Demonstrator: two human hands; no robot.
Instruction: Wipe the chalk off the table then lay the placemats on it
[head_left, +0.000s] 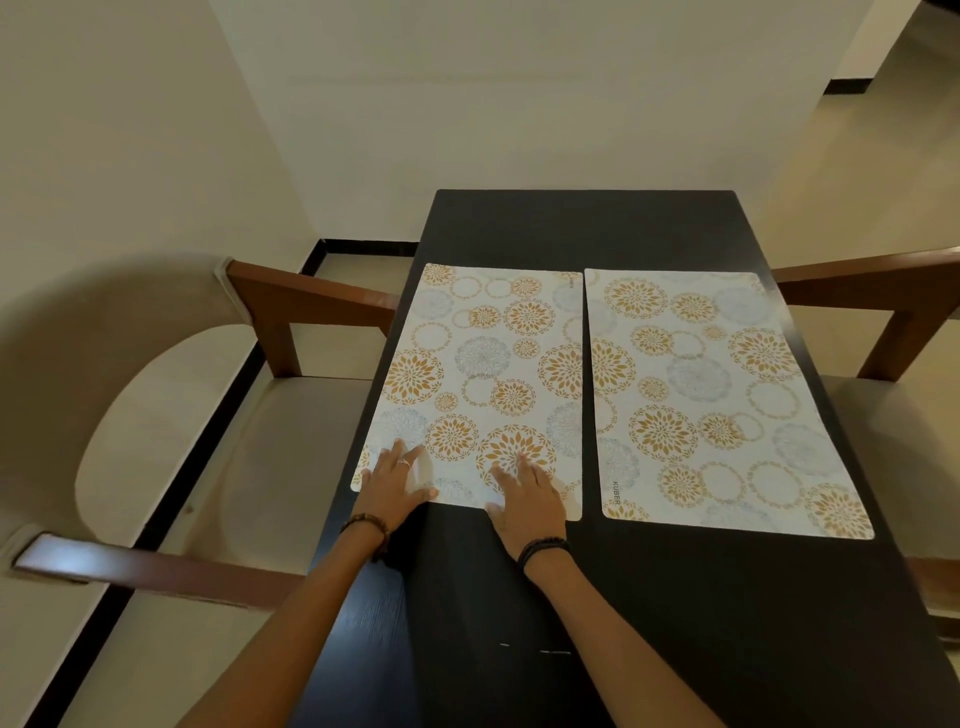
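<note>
While both your arms reach forward over the table (649, 597), your hands lie flat on the near edge of the left mat (483, 374). Your left hand (393, 483) rests palm down on that mat's near left corner, fingers straight and spread a little, thumb pointing toward the other hand along the mat's edge; a ring shows on one finger and a bead bracelet (366, 524) circles the wrist. Your right hand (524, 501) presses the same mat nearer its near right corner, fingers straight and fanned, holding nothing, with a dark bracelet (543, 550) at the wrist. The left mat lies flat on the table; its left edge seems to run just along the table's left side, though the angle makes that hard to judge. Just right of it, with a thin strip of table between, lies the right mat (717, 395), flat and untouched. Two faint pale marks (540, 649) sit on the table nearer you than the mats. A chair (208, 415) stands at the table's left.
</note>
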